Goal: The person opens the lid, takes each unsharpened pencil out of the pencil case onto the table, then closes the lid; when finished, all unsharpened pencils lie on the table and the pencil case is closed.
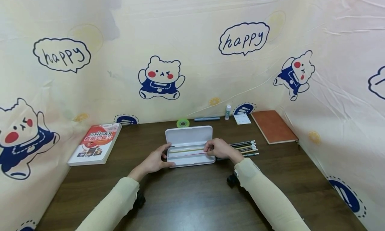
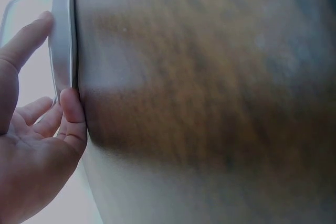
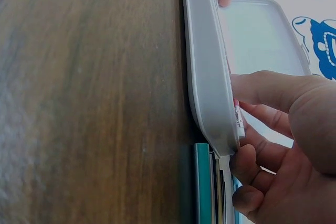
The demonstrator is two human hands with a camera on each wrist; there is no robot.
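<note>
A white pencil case point(image 1: 188, 136) lies with its lid raised in the middle of the table. My left hand point(image 1: 155, 159) grips its left end, thumb at the front rim and fingers round the end, as the left wrist view also shows. Over the right end is my right hand point(image 1: 221, 148), pinching a pencil with a red and white end point(image 3: 239, 121) that lies inside the case. Behind that pencil, a yellowish pencil point(image 1: 187, 150) also lies in the case. Several loose pencils point(image 1: 248, 146) are beside the right hand, partly hidden by it.
Along the back stand or lie green tape point(image 1: 182, 123), a blue pen point(image 1: 207, 119), a glue stick point(image 1: 227, 112) and a paper slip point(image 1: 242, 119). A brown notebook point(image 1: 274, 127) is at the right, a thick book point(image 1: 94, 144) at the left. Patterned cloth point(image 1: 198, 34) hangs behind.
</note>
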